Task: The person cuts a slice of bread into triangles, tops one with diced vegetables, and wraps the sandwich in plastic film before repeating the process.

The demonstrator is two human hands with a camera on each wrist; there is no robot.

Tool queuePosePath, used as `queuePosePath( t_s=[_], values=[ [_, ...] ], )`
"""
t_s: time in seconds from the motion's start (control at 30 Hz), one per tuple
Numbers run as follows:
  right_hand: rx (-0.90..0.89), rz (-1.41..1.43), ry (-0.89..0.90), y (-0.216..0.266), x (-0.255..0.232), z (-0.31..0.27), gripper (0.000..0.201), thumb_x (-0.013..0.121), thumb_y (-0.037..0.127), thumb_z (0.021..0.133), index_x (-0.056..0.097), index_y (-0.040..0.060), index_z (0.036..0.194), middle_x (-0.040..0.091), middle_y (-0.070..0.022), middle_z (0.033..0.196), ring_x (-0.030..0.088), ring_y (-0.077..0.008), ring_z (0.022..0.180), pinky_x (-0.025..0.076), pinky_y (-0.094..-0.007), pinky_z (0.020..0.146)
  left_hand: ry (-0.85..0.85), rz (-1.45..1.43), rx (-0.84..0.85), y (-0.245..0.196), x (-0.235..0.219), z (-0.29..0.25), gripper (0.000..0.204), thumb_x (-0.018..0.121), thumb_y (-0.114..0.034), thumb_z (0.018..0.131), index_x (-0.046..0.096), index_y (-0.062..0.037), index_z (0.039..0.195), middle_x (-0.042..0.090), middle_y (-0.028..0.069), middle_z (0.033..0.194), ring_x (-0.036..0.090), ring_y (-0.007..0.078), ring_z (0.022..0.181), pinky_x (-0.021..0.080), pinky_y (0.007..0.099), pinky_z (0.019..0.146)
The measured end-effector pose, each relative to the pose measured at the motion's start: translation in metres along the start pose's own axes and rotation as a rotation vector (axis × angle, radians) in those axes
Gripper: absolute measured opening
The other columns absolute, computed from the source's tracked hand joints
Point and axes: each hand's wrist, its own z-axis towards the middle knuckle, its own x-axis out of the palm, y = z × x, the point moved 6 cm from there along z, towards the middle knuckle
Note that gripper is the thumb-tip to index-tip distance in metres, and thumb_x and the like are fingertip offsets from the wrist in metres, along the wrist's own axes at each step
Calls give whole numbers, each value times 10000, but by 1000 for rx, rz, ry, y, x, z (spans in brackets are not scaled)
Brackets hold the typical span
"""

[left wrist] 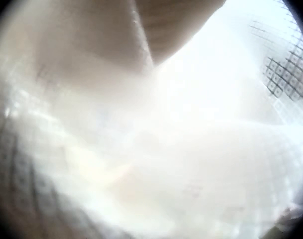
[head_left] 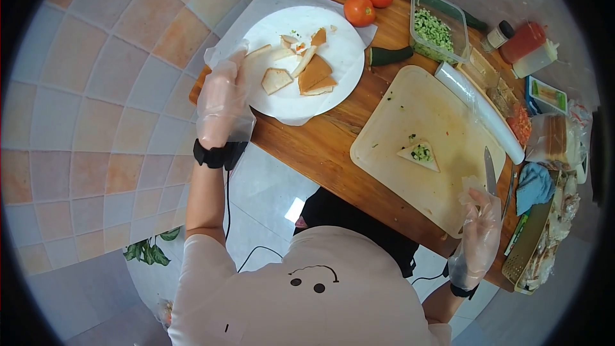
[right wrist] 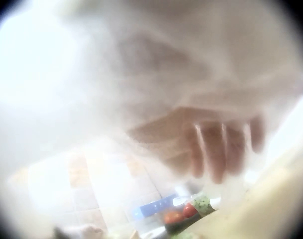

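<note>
At the left rim of a white plate (head_left: 349,64), my gloved left hand (head_left: 224,99) has its fingertips beside a strip of crust; whether it grips anything is unclear. Bread crusts and browned bread pieces (head_left: 315,72) lie on the plate. My gloved right hand (head_left: 480,234) is over the cutting board's near right corner, fingers loosely extended in the right wrist view. Just beyond it a knife blade (head_left: 490,170) shows; its handle is hidden. A bread triangle topped with chopped green vegetable (head_left: 421,152) lies on the cutting board (head_left: 400,125). Clear glove plastic blurs the left wrist view.
Tomatoes (head_left: 359,11), a cut cucumber (head_left: 391,56) and a tub of diced green vegetable (head_left: 434,30) stand behind the board. A plastic-wrap roll (head_left: 480,112), sauce bottles (head_left: 523,43), bagged bread (head_left: 549,141), a blue cloth (head_left: 535,187) and a basket (head_left: 528,250) are at right.
</note>
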Motion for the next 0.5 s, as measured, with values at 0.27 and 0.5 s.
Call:
queuePosePath(
  t_s=[0.27, 0.5],
  values=[
    [45, 38, 6, -5, -2, -3, 301, 523, -63, 949, 516, -38, 1249, 586, -142, 1294, 542, -190, 1227, 434, -313, 1057, 21, 149, 400, -34, 2, -1, 296, 630, -278, 979, 716, -126, 1218, 708, 181, 1179, 694, 383, 963, 571, 433, 831],
    [70, 59, -48, -5, 1, -4, 244, 554, -37, 961, 582, -5, 1201, 597, -94, 1239, 550, -148, 1061, 440, -256, 933, 285, 3, 312, -68, 1, -7, 343, 654, -259, 957, 714, -77, 1242, 702, 218, 1185, 699, 388, 1000, 552, 437, 896]
  ],
)
